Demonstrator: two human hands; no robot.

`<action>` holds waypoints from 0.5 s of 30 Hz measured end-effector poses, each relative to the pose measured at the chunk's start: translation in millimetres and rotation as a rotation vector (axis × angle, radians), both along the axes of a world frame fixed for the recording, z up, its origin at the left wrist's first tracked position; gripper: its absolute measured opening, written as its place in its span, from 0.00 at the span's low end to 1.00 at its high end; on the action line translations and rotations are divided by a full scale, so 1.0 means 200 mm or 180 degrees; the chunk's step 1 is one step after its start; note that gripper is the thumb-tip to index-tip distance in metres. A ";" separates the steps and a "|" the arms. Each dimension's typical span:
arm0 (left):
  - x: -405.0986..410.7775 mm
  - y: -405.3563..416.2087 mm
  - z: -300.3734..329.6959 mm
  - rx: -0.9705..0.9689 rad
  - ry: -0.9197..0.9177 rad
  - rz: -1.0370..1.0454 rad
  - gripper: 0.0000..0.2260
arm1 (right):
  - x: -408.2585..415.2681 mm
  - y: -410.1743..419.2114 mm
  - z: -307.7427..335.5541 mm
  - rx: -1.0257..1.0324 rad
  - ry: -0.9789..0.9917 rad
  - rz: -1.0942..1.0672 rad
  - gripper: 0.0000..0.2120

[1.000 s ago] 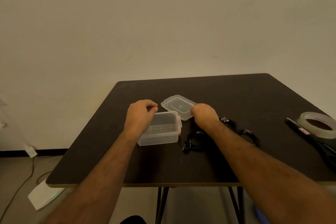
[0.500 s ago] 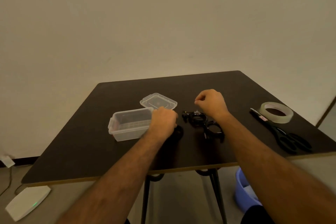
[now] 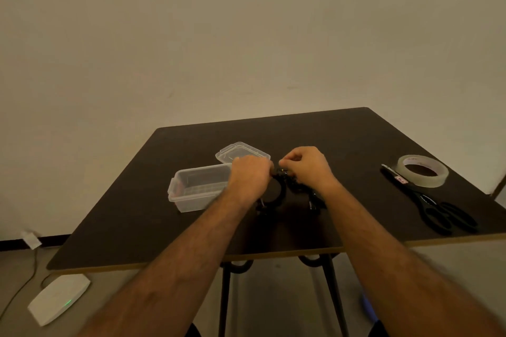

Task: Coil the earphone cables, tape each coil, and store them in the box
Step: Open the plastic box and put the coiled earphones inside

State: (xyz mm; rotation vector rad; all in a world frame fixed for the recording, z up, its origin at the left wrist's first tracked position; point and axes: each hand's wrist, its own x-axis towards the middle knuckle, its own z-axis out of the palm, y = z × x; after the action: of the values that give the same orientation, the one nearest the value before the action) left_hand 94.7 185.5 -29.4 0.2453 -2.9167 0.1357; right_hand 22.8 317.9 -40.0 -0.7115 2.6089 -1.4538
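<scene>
Earphone cables point(image 3: 276, 194) are pinched between curled fingers of the left hand point(image 3: 250, 176) and right hand point(image 3: 306, 167), beside the open box point(image 3: 200, 190).

Free room and obstacles around the box point(image 3: 200, 190)

I saw bare table point(image 3: 342, 139) behind the box and along its near side toward the front edge. Its lid point(image 3: 242, 151) lay just behind-right, black earphone cables point(image 3: 276, 191) close on its right, and tape roll point(image 3: 423, 171) and scissors point(image 3: 438, 208) stood well apart, far right.
</scene>
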 end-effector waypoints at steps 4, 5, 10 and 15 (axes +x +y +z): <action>0.04 -0.09 0.13 0.0824 0.0559 0.0153 0.07 | 0.08 -0.09 0.06 -0.0776 -0.0552 0.0383 0.11; 0.06 -0.13 0.15 0.1009 0.0674 0.0239 0.07 | 0.09 -0.12 0.08 -0.0905 -0.0668 0.0443 0.12; 0.17 -0.37 0.21 0.1785 0.1125 0.0698 0.07 | 0.15 -0.28 0.13 -0.1057 -0.1102 0.0754 0.11; 0.26 -0.61 0.14 0.2312 0.1263 0.1125 0.05 | 0.22 -0.52 0.14 -0.0851 -0.1147 0.0923 0.16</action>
State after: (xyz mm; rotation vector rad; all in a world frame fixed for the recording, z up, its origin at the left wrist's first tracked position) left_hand 146.9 64.2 -0.7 0.7901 -2.3798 -0.8284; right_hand 67.3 213.2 -12.9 -0.7331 1.9803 -1.6699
